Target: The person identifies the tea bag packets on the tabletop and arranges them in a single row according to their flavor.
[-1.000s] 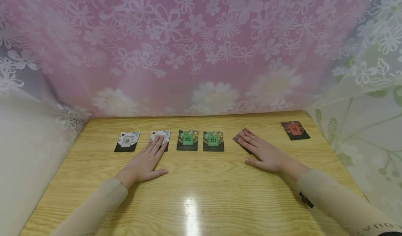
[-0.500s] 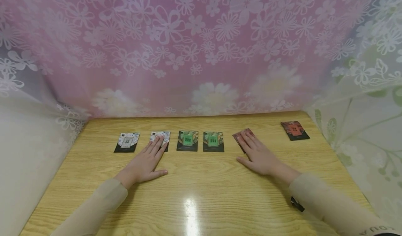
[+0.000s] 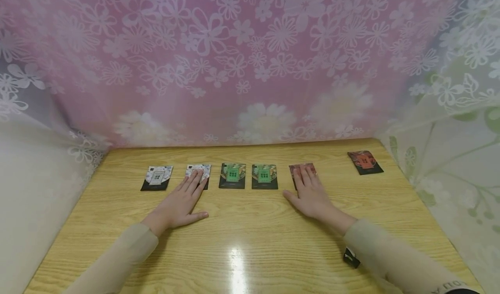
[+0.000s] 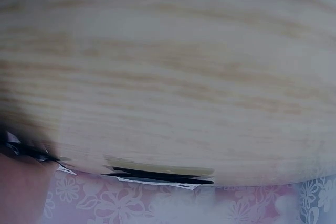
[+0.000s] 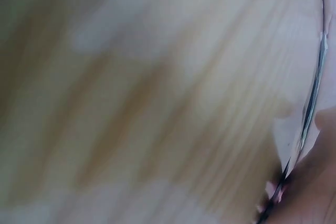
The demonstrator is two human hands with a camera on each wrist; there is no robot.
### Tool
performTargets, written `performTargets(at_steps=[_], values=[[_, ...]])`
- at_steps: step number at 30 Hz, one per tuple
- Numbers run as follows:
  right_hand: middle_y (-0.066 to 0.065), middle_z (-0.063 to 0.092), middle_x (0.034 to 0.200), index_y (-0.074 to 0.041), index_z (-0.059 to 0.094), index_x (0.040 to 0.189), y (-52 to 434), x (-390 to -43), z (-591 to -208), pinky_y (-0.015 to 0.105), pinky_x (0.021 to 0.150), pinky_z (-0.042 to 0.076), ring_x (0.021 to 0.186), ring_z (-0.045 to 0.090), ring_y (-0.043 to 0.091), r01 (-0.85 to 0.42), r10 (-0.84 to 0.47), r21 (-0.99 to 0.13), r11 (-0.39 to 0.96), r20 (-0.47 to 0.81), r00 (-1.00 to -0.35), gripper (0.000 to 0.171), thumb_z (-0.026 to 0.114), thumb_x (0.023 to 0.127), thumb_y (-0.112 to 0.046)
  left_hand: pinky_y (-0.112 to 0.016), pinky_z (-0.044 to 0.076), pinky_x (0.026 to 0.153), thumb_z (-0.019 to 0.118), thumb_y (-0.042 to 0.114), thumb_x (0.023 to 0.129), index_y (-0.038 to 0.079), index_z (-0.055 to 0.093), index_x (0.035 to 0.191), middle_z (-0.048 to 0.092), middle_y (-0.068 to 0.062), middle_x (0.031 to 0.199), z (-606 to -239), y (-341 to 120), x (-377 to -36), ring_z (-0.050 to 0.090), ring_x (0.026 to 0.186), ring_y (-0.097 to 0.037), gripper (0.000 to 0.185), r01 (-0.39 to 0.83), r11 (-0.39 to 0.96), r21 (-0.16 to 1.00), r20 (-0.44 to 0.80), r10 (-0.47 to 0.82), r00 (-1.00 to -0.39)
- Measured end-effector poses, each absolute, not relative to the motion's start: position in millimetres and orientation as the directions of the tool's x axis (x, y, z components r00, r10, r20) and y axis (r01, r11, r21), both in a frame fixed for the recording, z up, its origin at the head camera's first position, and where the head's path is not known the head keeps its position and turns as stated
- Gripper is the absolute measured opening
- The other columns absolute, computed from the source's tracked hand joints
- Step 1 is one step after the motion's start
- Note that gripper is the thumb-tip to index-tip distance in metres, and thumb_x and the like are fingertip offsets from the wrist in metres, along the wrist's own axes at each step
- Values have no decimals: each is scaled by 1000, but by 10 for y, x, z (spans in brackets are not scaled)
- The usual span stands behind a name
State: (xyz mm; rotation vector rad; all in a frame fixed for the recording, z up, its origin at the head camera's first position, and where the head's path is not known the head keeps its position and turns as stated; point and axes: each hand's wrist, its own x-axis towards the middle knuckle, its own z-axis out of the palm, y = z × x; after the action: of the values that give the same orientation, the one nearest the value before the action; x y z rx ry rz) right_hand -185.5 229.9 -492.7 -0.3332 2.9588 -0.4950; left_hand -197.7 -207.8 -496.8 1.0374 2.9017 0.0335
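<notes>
Flat printed sachets lie in a row on the wooden table [image 3: 246, 224]. Straight fingers of my left hand [image 3: 180, 203] rest on a white-and-black sachet [image 3: 205, 169], covering much of it. My right hand [image 3: 311, 197] presses its extended fingers on a red-and-black sachet [image 3: 295, 169], whose lower part is mostly hidden. Between the hands lie two green-and-black sachets [image 3: 232, 175], side by side and apart. In the left wrist view part of my left hand [image 4: 23, 190] shows; the right wrist view catches part of my right hand [image 5: 310, 192].
Another white-and-black sachet [image 3: 156, 178] lies at the far left, slightly tilted. At the far right a second red-and-black sachet [image 3: 365, 162] lies turned at an angle. A pink flowered curtain [image 3: 250, 68] hangs behind the table's back edge.
My right hand has slid left and turned, and the red-and-black sachet under it has rotated from slanted to nearly straight with the row. The left hand stays on its sachet.
</notes>
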Motion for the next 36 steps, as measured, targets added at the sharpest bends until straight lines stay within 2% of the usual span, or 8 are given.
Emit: performTargets(at_steps=[4, 9, 13, 21, 28, 36], values=[[26, -1, 177, 0, 13, 170, 2251, -1853, -4958, 63, 135, 4, 165, -1, 46, -150, -195, -307, 940, -122, -973, 93, 39, 108, -66, -58, 21, 134, 54, 69, 101, 3, 13, 171, 1, -22, 179, -4954, -2076, -1967, 5, 167, -41, 105, 631, 774, 53, -51, 633, -772], [26, 1, 177, 0, 13, 169, 2164, -1839, -4924, 64, 134, 5, 165, 0, 46, -123, -166, -287, 950, -130, -977, 90, 42, 110, -60, -58, 21, 134, 54, 69, 101, 3, 13, 171, 1, -23, 179, -4962, -2075, -1964, 6, 167, -41, 104, 634, 772, 46, -44, 636, -770], [26, 0, 177, 0, 13, 169, 2115, -1838, -4910, 63, 135, 6, 166, 1, 45, -116, -156, -269, 956, -132, -979, 88, 42, 110, -58, -60, 25, 132, 57, 68, 101, 1, 18, 170, 6, -25, 178, -4977, -2080, -1961, 11, 166, -44, 104, 648, 760, 46, -9, 649, -761], [27, 0, 177, 0, 14, 170, 2056, -1846, -4879, 63, 135, 5, 166, -1, 44, -84, -131, -288, 954, -147, -981, 88, 41, 110, -59, -59, 22, 134, 56, 68, 101, 1, 16, 170, 4, -25, 178, -4953, -2065, -1959, 8, 166, -42, 104, 643, 764, 51, -25, 645, -764], [30, 3, 176, 2, 15, 169, 1993, -1842, -4797, 65, 134, 4, 165, -1, 47, -50, -104, -306, 951, -161, -981, 85, 41, 111, -54, -61, 25, 132, 56, 67, 101, 1, 18, 170, 7, -26, 178, -4964, -2070, -1959, 12, 165, -44, 103, 643, 764, 57, -9, 645, -764], [30, -1, 176, 1, 11, 170, 1989, -1821, -4749, 65, 134, 4, 165, -2, 48, -57, -113, -345, 937, -145, -983, 85, 41, 111, -53, -57, 19, 135, 52, 70, 101, 4, 11, 171, -1, -21, 179, -4955, -2070, -1962, 4, 167, -40, 105, 626, 779, 46, -62, 627, -776]])
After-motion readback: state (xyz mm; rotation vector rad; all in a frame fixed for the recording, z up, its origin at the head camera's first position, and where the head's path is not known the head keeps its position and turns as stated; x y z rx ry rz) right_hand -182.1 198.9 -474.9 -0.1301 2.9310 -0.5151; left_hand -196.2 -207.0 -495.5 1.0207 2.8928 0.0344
